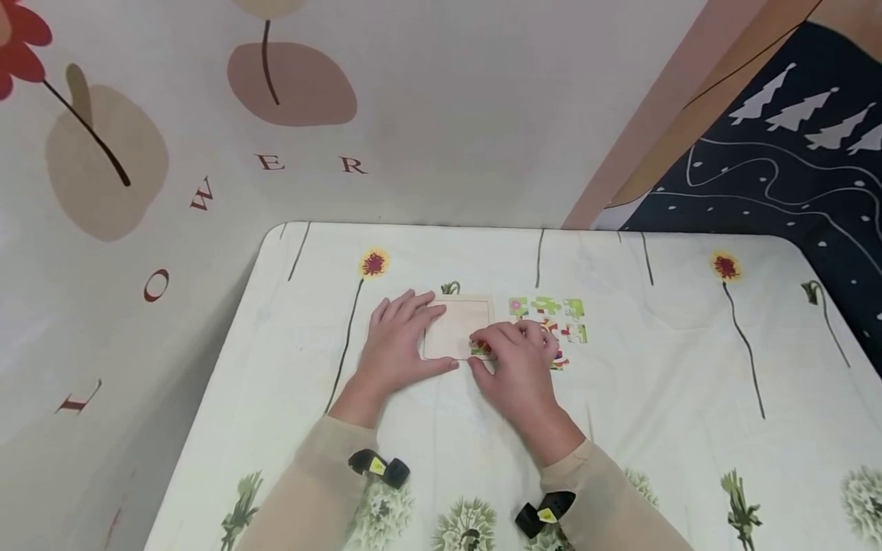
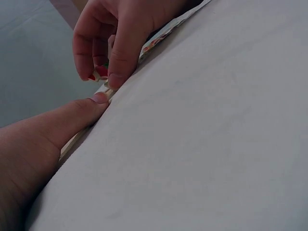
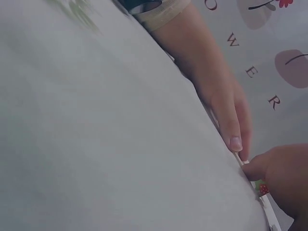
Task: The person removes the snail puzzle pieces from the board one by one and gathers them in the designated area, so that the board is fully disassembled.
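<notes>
A shallow wooden puzzle tray [image 1: 451, 325] lies on the tablecloth in the head view, most of its pale base bare. My left hand [image 1: 398, 344] rests on the tray's left side with fingers spread, the thumb along its near edge. At the lower right corner of the tray, my right hand [image 1: 518, 363] pinches a colourful jigsaw piece [image 1: 480, 348]. The left wrist view shows the red and green piece [image 2: 101, 72] between the right thumb and fingers. Several loose jigsaw pieces [image 1: 576, 334] lie right of the tray, some hidden by the right hand.
A white tablecloth [image 1: 648, 383] printed with flowers and stems covers the table. Behind it rises a pale patterned backdrop [image 1: 448, 153] with letters, and a dark cloth [image 1: 785, 176] with white trees hangs at the right. Each sleeve carries a black wrist camera [image 1: 547, 514].
</notes>
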